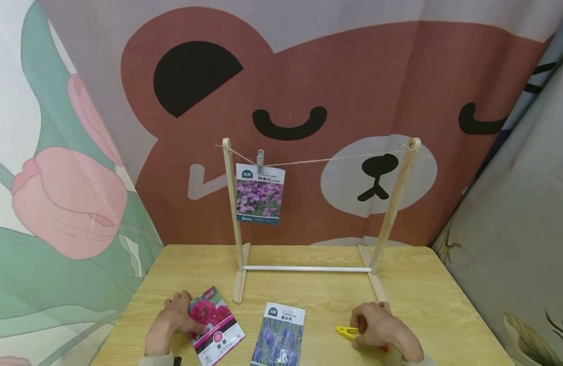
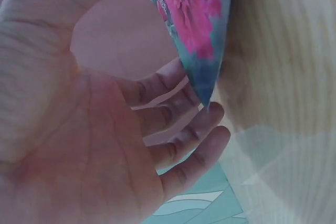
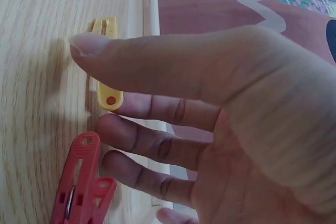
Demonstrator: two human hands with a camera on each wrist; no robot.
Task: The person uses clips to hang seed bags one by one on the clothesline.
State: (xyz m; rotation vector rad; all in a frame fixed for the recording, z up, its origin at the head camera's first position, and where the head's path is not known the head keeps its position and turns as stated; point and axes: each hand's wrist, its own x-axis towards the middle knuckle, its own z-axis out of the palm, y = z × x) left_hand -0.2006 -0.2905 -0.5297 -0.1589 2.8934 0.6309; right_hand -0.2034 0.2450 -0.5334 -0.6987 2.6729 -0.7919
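A pink-flower seed packet (image 1: 217, 328) lies tilted at the front left of the table. My left hand (image 1: 173, 317) is at its left edge, thumb over its face. In the left wrist view, loosely extended fingers (image 2: 202, 121) meet a corner of this packet (image 2: 191, 19). My right hand (image 1: 377, 325) pinches a yellow clothespin (image 1: 347, 332) between thumb and index finger; the thumb covers its middle in the right wrist view. A red clothespin (image 3: 79, 182) lies beside the other fingertips. Between the hands is a lavender seed packet (image 1: 278, 335).
A wooden frame (image 1: 308, 268) stands behind, with a string (image 1: 327, 161) across its posts. From the string's left part hangs a purple-flower packet (image 1: 260, 195), held by a clothespin (image 1: 260, 161). A bear-print curtain (image 1: 290, 76) forms the backdrop.
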